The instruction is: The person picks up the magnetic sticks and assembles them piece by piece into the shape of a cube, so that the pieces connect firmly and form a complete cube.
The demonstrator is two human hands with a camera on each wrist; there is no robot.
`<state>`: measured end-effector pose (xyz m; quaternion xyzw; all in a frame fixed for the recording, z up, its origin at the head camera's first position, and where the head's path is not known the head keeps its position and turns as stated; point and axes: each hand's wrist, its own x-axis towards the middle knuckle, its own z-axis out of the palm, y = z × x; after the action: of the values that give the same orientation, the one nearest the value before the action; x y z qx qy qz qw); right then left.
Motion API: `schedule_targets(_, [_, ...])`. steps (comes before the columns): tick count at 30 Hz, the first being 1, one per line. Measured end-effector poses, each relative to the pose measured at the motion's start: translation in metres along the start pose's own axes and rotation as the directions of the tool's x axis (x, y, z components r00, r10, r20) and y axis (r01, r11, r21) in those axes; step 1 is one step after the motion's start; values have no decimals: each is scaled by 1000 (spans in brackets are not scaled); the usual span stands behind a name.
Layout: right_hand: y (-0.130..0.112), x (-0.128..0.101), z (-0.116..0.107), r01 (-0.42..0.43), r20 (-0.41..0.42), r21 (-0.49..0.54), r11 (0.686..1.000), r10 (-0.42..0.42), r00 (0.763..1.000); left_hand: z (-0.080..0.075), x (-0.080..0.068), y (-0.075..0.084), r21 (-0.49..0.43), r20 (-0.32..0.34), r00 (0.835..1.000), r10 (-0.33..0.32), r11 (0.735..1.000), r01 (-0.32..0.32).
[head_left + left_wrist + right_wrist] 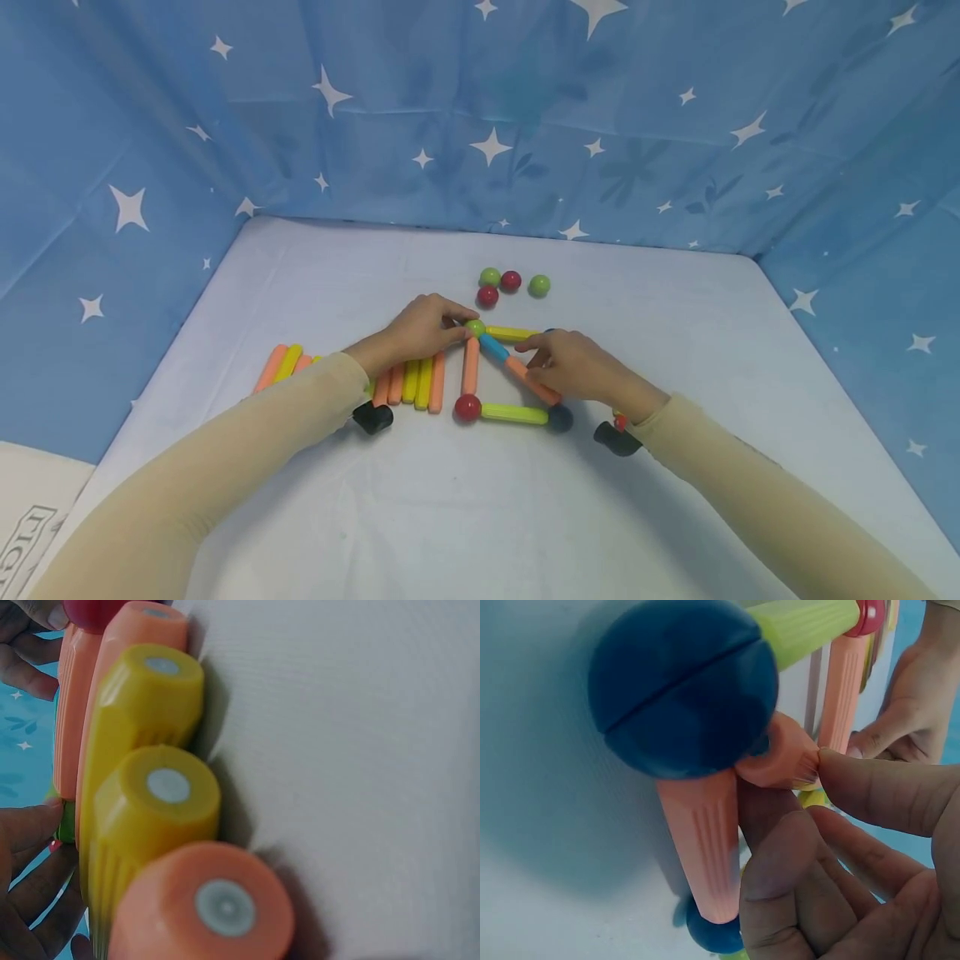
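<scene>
Near the middle of the tabletop (pixel 675 500), I see my right hand (pixel 581 367) pinching a ribbed orange rod (pixel 534 382) that slants from a glossy dark-blue ball (pixel 560 417). Farther back, my left hand (pixel 416 329) pinches a smooth green ball (pixel 474 327) at the frame's far corner.

We note bare table (pixel 465 517) along the near edge; spare rods (pixel 408 382) crowd the left, loose balls (pixel 510 283) sit toward the far edge.

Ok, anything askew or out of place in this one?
Mostly tidy. One orange-and-blue rod lies diagonally across the square frame, under the right hand. Four loose balls sit apart behind it. Nothing looks damaged or spilled.
</scene>
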<state>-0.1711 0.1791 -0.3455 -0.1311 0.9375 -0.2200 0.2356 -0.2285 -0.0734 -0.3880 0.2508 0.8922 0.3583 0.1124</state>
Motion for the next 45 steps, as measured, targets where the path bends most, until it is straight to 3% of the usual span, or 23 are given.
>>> schedule_targets(8, [0,0,7,-1,-8,14,1000,1,1000,0,1,-1,-10,5,1000,7,1000,-7])
schedule_targets(13, [1,-6,4,43,-42,-67,997,-45,998,-1,1,0,-12,4,1000,6,1000,-6])
schedule_targets(18, [7,-30,-9,68,-122,-224,972,-97,988,-3,1,5,-30,-3,1000,-14,999,14])
schedule_targets(23, [18,-49,-9,53,9,-321,946,-53,999,-4,2,8,-16,-8,999,-52,999,52])
schedule_targets(26, [23,-53,-2,92,37,-313,945,-84,996,-3,3,9,-16,-9,998,-64,998,64])
schedule_targets(30, [27,-55,5,126,-1,-309,943,-133,991,-1,2,9,-23,-17,998,-63,998,62])
schedule_targets(45, [27,-53,10,111,16,-286,952,-111,994,6,0,16,-20,-42,996,-73,997,72])
